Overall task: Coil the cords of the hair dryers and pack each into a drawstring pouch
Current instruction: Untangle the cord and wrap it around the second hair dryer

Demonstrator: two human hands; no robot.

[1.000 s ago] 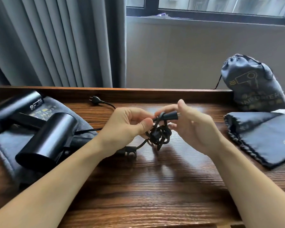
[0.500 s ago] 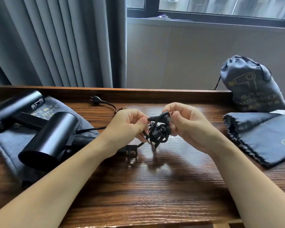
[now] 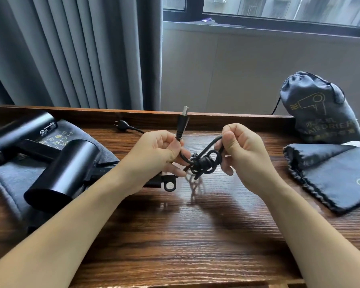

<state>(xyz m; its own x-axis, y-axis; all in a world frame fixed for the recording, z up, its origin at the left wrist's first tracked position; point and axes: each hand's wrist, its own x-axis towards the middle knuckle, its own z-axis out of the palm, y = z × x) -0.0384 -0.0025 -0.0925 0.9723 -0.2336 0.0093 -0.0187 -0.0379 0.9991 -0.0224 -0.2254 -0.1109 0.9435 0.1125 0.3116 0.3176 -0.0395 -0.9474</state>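
Plainly, full pouch [image 3: 320,113] — "HAIRDRIER", both hands on knotted cord [image 3: 204,163]

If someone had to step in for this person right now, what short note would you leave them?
Left hand pinches the cord just below its plug, which points up. Right hand grips a loop of the same cord; the tangled bundle hangs between them above the table.
Two hair dryers lie at left on a flat pouch. A filled pouch stands at right, with an empty pouch in front of it.
Done: apparently one dryer bagged.
Left: finish this coil, coil the other cord, bag both.
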